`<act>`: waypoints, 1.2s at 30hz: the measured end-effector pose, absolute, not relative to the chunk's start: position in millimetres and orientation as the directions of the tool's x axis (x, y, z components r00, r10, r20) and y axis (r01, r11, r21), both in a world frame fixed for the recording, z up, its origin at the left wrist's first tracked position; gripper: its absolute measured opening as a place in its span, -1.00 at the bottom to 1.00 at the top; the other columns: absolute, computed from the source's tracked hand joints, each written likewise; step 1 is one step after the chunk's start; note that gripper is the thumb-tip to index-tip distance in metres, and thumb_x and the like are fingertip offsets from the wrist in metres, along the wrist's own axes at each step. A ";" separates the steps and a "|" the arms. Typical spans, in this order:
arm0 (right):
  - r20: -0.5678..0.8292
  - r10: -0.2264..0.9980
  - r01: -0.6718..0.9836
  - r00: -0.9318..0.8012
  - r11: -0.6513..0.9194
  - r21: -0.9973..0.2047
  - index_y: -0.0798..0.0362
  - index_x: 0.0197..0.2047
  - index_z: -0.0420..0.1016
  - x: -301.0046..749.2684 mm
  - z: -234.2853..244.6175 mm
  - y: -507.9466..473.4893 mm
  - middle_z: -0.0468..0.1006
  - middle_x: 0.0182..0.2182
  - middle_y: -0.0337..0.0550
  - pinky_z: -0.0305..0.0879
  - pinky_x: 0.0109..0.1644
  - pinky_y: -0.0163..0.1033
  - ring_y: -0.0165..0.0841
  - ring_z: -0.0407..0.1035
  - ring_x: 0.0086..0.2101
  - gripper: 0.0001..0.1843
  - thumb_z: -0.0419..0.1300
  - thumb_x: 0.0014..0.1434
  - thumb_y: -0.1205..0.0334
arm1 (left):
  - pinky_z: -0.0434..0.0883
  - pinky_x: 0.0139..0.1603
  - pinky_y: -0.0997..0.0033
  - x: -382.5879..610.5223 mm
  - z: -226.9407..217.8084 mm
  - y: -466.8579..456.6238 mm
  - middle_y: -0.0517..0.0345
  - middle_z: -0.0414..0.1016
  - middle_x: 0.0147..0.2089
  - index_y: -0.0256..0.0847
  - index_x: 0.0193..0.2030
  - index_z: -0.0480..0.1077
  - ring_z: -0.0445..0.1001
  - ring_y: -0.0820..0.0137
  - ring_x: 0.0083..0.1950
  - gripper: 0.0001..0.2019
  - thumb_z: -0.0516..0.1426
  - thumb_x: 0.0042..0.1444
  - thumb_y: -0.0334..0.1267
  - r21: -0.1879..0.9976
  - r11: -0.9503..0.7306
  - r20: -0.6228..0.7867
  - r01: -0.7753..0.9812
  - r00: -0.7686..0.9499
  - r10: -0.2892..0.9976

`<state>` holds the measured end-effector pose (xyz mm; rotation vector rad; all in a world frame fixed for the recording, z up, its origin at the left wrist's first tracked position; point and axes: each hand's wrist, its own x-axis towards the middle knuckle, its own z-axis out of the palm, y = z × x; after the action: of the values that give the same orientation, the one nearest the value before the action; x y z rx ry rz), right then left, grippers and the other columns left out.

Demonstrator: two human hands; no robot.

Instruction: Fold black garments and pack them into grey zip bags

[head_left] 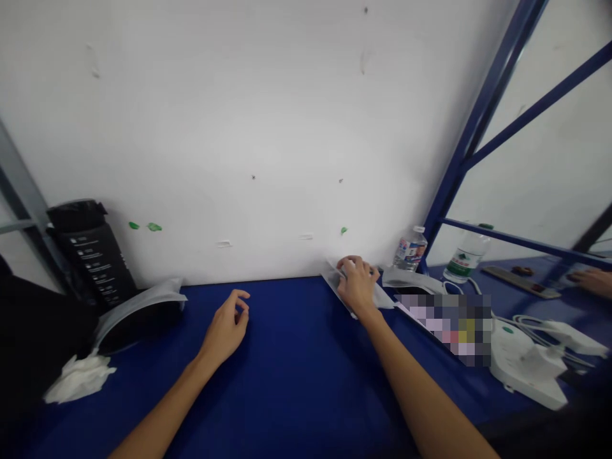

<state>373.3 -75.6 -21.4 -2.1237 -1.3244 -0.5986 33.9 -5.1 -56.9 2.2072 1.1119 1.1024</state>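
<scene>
No text is clearly readable. A column of small pale markings runs down the black bottle (95, 258) near the surface's back left corner; label print on the clear bottle (410, 250) at the back right and the green-capped bottle (466, 256) beyond is too small.

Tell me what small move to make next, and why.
Probably firm up the right hand on the pale packet: its fingers bend over it, though their grip is unclear, and the left hand looks empty, apart from the packet.
</scene>
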 end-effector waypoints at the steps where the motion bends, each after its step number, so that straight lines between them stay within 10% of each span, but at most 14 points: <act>1: 0.642 0.669 0.924 0.375 -0.329 -0.198 -0.04 -0.08 0.61 371.7 -21.8 -75.4 0.46 0.20 0.01 -0.09 0.36 0.21 -0.01 0.25 0.19 -0.65 0.16 0.13 0.45 | 0.47 -0.17 0.34 34.2 -56.9 -5.5 0.21 0.52 -0.16 -0.07 0.08 0.37 0.49 0.41 -0.36 -0.72 0.07 0.24 -0.32 0.658 -0.590 0.459 0.468 0.371 0.807; 8: 0.420 0.819 0.911 0.392 -0.409 -0.053 0.06 -0.22 0.67 363.6 -32.5 -70.4 0.47 0.18 0.15 -0.10 0.37 0.30 0.13 0.19 0.22 -0.79 0.39 0.02 0.26 | 0.47 -0.13 0.34 36.7 -58.3 -7.6 0.19 0.52 -0.15 -0.09 0.00 0.45 0.47 0.41 -0.34 -0.74 0.07 0.22 -0.40 0.618 -0.634 0.474 0.465 0.424 0.772; 14: 0.496 0.789 0.909 0.363 -0.417 -0.003 0.12 -0.25 0.68 365.0 -30.5 -68.8 0.64 -0.09 0.17 0.02 0.35 0.12 0.06 0.36 0.06 -0.81 0.27 0.05 0.37 | 0.47 -0.12 0.33 36.7 -54.9 -8.8 0.16 0.53 -0.15 -0.10 -0.04 0.47 0.48 0.39 -0.29 -0.74 0.06 0.22 -0.43 0.599 -0.658 0.489 0.456 0.443 0.751; 26: 0.582 0.746 0.911 0.324 -0.413 0.022 0.12 -0.30 0.69 368.2 -26.0 -73.7 0.67 -0.01 0.22 0.06 0.38 0.15 0.08 0.41 0.14 -0.78 0.24 0.00 0.47 | 0.50 -0.13 0.32 39.5 -44.7 -17.9 0.17 0.54 -0.12 -0.09 -0.08 0.49 0.50 0.38 -0.28 -0.77 0.07 0.24 -0.43 0.584 -0.680 0.497 0.443 0.468 0.731; 31: 0.655 0.754 0.973 0.055 0.108 -0.206 0.01 -0.54 0.59 336.8 -9.1 -84.0 0.65 0.15 -0.01 0.08 0.40 0.23 0.06 0.39 0.22 -0.89 0.33 -0.03 0.37 | 0.45 0.28 -0.02 38.2 -35.2 -28.0 0.03 0.43 0.32 0.04 0.34 0.35 0.48 0.12 0.25 -0.36 0.31 0.10 -0.33 0.470 -0.757 0.533 0.453 0.538 0.653; 34: 0.479 0.833 0.708 -0.276 0.514 -0.485 -0.07 -0.44 0.68 316.5 -8.5 -86.3 0.75 -0.04 -0.18 0.35 0.23 0.02 -0.14 0.58 -0.04 -0.88 0.35 0.13 0.18 | 0.21 0.49 -0.24 35.7 -32.2 -28.5 0.04 0.20 0.56 0.16 0.50 0.21 0.21 -0.03 0.53 -0.13 0.38 0.06 -0.32 0.370 -0.821 0.531 0.434 0.627 0.570; 36: 0.447 0.850 0.558 -0.279 0.523 -0.644 -0.08 -0.34 0.72 311.4 -11.4 -80.5 0.77 -0.17 -0.18 0.45 0.07 -0.11 -0.20 0.61 -0.15 -0.83 0.33 0.21 0.08 | 0.20 0.52 -0.23 34.1 -34.8 -25.5 0.07 0.26 0.54 0.17 0.44 0.33 0.24 0.00 0.53 -0.27 0.36 0.14 -0.27 0.378 -0.829 0.466 0.412 0.689 0.555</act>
<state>311.4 -80.5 -11.4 -1.1473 -1.9735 0.4683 34.1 -25.5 -34.8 2.6570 0.7750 0.8516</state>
